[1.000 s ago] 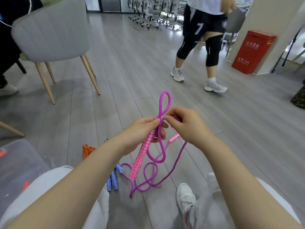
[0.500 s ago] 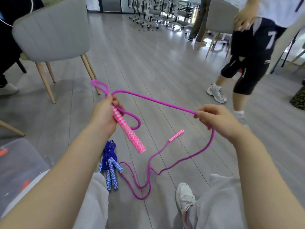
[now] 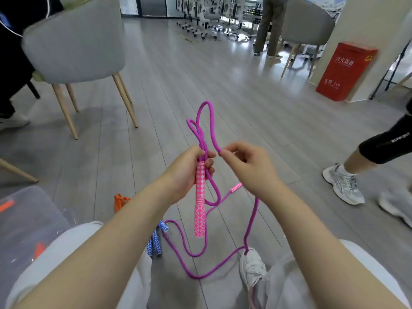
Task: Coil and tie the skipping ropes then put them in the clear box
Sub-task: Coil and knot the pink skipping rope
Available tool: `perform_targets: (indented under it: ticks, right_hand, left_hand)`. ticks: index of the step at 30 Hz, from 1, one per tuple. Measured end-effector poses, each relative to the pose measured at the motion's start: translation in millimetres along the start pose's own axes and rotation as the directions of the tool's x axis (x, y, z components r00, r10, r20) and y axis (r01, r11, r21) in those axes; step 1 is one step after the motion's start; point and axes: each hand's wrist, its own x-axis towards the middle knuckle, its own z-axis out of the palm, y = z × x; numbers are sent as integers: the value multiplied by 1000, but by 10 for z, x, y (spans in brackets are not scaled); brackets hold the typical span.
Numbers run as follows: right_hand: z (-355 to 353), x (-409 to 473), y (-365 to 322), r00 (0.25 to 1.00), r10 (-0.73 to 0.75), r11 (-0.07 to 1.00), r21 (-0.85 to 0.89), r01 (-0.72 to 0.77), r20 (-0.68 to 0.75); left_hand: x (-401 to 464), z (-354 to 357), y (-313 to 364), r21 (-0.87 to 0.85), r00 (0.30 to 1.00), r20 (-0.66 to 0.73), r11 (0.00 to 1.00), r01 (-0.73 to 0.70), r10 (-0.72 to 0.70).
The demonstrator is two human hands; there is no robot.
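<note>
My left hand (image 3: 189, 172) grips the top of a pink patterned handle (image 3: 199, 204) together with gathered loops of the purple skipping rope (image 3: 201, 130), which stick up above my fist. Just to its right, my right hand (image 3: 247, 168) pinches a strand of the same rope. The rest of the rope trails down to the floor, where its second pink handle (image 3: 236, 188) lies. A blue rope's handles (image 3: 156, 241) lie by my left knee. A coiled orange rope (image 3: 120, 201) rests on the floor. The clear box (image 3: 26, 219) is at the lower left.
A grey chair (image 3: 75, 41) with wooden legs stands at the back left. On the right, a person's leg and sneaker (image 3: 343, 181) are close. A red box (image 3: 345, 70) stands against a pillar; another chair and a standing person are farther back.
My hands were spread wide with the rope stretched between them; now they have come together in front of me, and a new loop stands above my left fist. The passer-by has moved right.
</note>
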Motion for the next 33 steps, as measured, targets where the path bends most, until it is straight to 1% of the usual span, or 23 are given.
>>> perform_targets:
  ticks: [2, 3, 4, 6, 8, 11, 12, 13, 15, 16, 18, 20, 22, 23, 24, 26, 28, 31, 33]
  right_hand:
    - [62, -1, 33, 999, 10, 997, -74, -8, 34]
    - [85, -2, 39, 999, 10, 993, -117, -4, 46]
    - [101, -5, 38, 999, 9, 988, -153, -1, 53]
    - [122, -26, 31, 998, 9, 976, -216, 6, 69]
    - [144, -57, 24, 996, 10, 960, -278, 16, 93]
    - [171, -68, 35, 990, 23, 953, -303, 20, 137]
    - [157, -61, 37, 985, 42, 955, -296, 9, 166]
    - [123, -49, 41, 978, 66, 959, -282, -7, 200]
    - [-18, -16, 58, 960, 128, 969, -237, -68, 249]
    - [-119, 1, 76, 954, 159, 972, -212, -105, 254]
    - [-362, 26, 145, 953, 200, 972, -171, -163, 226]
    - [-603, 24, 231, 957, 223, 966, -170, -192, 187]
    - [-789, 7, 306, 960, 236, 963, -166, -211, 151]
    - [-852, 2, 335, 965, 235, 964, -152, -216, 119]
    - [-890, 2, 348, 971, 224, 969, -125, -213, 80]
    - [-884, 7, 317, 980, 196, 980, -20, -195, 30]
    - [-782, 23, 253, 985, 169, 982, 81, -171, 29]
    - [-502, 36, 124, 989, 131, 979, 149, -139, 62]
    - [-301, 41, 73, 990, 110, 982, 143, -121, 84]
  left_hand:
    - [-35, 5, -10, 51, 997, 82, 999, -18, 14]
    - [-45, 4, -23, 103, 996, 87, 994, -40, 31]
    - [-46, 5, -37, 161, 996, 68, 984, -72, 61]
    - [-37, 5, -65, 274, 990, -12, 953, -130, 138]
    - [-27, -7, -75, 366, 977, -84, 918, -155, 198]
    - [-5, -40, -80, 364, 973, -93, 916, -166, 213]
    - [-2, -50, -63, 321, 976, -93, 934, -158, 197]
    - [0, -59, -31, 235, 981, -90, 961, -148, 173]
    - [4, -104, 84, -41, 989, -67, 990, -138, 135]
    - [8, -162, 160, -166, 988, -71, 975, -148, 138]
    - [29, -340, 342, -339, 978, -154, 922, -187, 142]
    - [47, -553, 468, -411, 940, -326, 881, -236, 100]
    - [60, -704, 471, -342, 875, -479, 902, -263, 74]
    - [68, -718, 443, -262, 855, -511, 930, -256, 91]
    - [73, -698, 399, -166, 853, -505, 956, -241, 127]
    - [58, -578, 301, 64, 885, -416, 978, -200, 208]
    - [12, -430, 221, 271, 930, -279, 949, -162, 238]
    - [-59, -230, 106, 449, 978, -98, 885, -121, 184]
    - [-98, -97, 39, 493, 992, -24, 865, -96, 123]
